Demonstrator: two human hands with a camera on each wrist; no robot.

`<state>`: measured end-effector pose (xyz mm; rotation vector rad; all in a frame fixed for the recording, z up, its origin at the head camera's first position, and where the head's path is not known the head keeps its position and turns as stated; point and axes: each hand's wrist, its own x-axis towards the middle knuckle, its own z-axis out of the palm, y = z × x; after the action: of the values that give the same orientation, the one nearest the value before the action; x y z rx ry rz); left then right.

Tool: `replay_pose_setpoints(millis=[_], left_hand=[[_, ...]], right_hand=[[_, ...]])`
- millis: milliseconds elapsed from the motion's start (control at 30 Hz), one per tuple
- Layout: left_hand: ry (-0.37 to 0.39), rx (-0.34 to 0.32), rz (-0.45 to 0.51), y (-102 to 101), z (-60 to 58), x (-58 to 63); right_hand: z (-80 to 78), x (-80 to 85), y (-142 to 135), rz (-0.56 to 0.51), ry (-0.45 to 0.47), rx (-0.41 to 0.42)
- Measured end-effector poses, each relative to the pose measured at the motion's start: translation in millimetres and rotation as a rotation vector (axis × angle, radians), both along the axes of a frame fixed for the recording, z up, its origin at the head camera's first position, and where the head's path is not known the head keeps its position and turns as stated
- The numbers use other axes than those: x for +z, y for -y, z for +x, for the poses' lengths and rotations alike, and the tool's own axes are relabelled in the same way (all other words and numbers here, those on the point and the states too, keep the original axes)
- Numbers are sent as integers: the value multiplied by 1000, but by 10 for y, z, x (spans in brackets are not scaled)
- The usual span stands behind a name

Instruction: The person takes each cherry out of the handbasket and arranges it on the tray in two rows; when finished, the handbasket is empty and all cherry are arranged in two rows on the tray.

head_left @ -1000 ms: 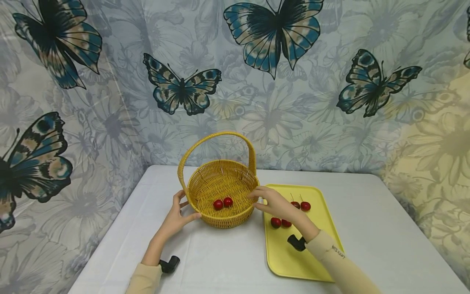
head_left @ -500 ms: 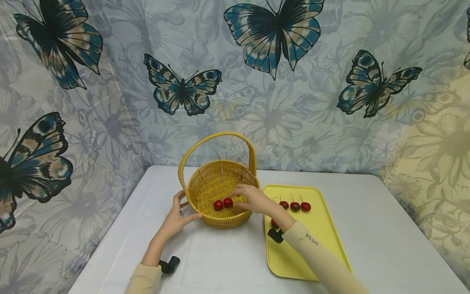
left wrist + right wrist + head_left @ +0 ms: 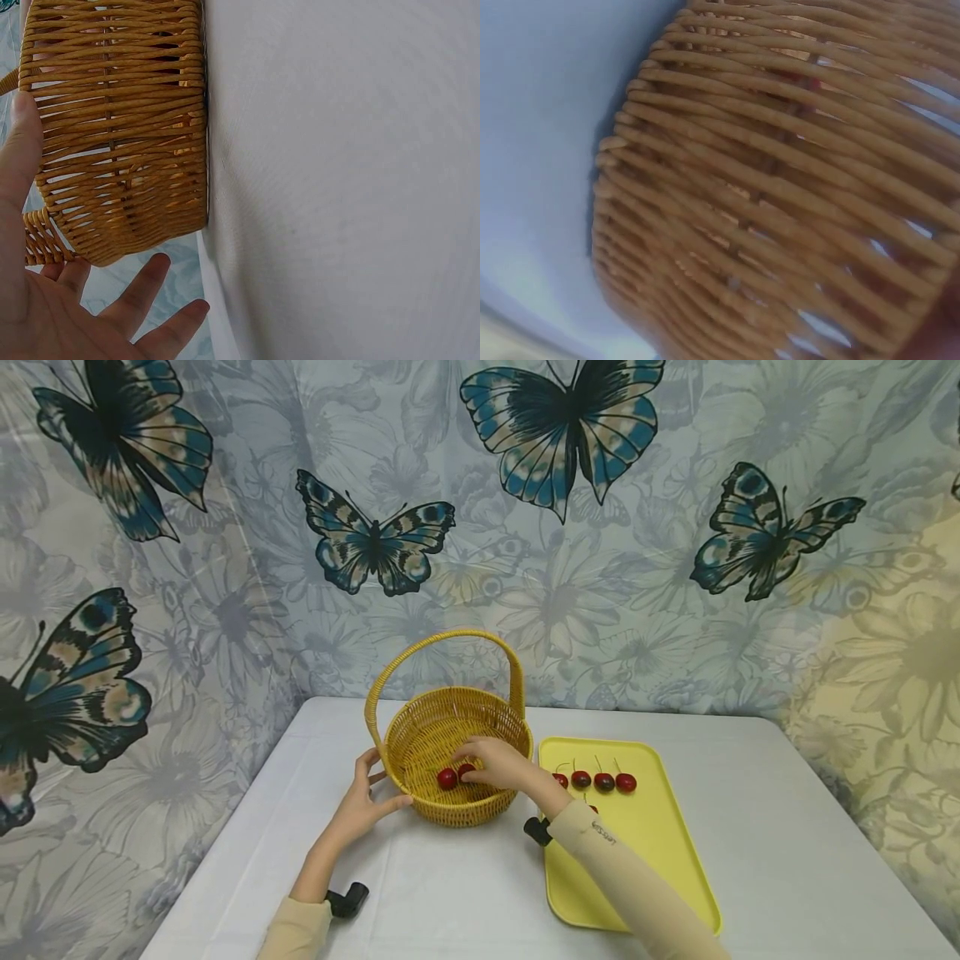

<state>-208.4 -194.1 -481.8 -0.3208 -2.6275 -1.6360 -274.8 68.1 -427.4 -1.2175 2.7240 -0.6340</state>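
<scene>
A yellow wicker basket (image 3: 459, 815) with a tall arched handle stands on the table. Two red cherries lie inside it, a left cherry (image 3: 447, 778) and a right cherry (image 3: 466, 769). At the basket's left side, my left hand (image 3: 356, 808) holds the rim: the thumb (image 3: 24, 131) lies on it, and two fingers reach the handle's foot in the left wrist view. My right hand (image 3: 501, 766) reaches in over the right rim and pinches the right cherry, partly covering it. The right wrist view is filled by the woven basket wall (image 3: 780, 180).
Right of the basket lies a yellow tray (image 3: 652, 843). Several stemmed cherries form a row near its far end, and another cherry (image 3: 593, 809) is partly hidden behind my right wrist. A butterfly-patterned cloth (image 3: 570, 635) hangs behind the white table (image 3: 780, 827).
My right hand has moved left from the tray's edge over the rim into the basket, down to the right cherry. The left hand and basket stay put.
</scene>
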Motion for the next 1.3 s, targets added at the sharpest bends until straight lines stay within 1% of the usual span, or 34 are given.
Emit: replay_pose_setpoints(millis=[67, 133, 233, 267, 333, 400, 567, 633, 800, 1033, 1300], left_hand=[[17, 0, 8, -22, 36, 77], [12, -2, 4, -23, 48, 94], [27, -15, 15, -55, 124, 234], [27, -16, 17, -53, 126, 241], [20, -18, 22, -46, 117, 224], [15, -13, 24, -27, 78, 159], [5, 3, -6, 17, -24, -28], [0, 4, -8, 23, -41, -60], [-9, 7, -11, 26, -44, -70], [-9, 8, -22, 22, -38, -59], [1, 18, -30, 23, -21, -65]], right_hand=[[-23, -18, 28, 11, 4, 3], [-42, -23, 61, 23, 15, 2], [-60, -15, 116, 41, 21, 12], [-63, -7, 134, 42, 31, 13], [-70, -1, 167, 47, 41, 17], [-79, -9, 196, 60, 45, 18], [-111, -54, 249, 105, 41, 2], [-121, -74, 259, 113, 44, -7], [-124, -118, 263, 128, 44, -14], [-102, -124, 265, 126, 32, -23], [-99, -162, 280, 127, 11, -5]])
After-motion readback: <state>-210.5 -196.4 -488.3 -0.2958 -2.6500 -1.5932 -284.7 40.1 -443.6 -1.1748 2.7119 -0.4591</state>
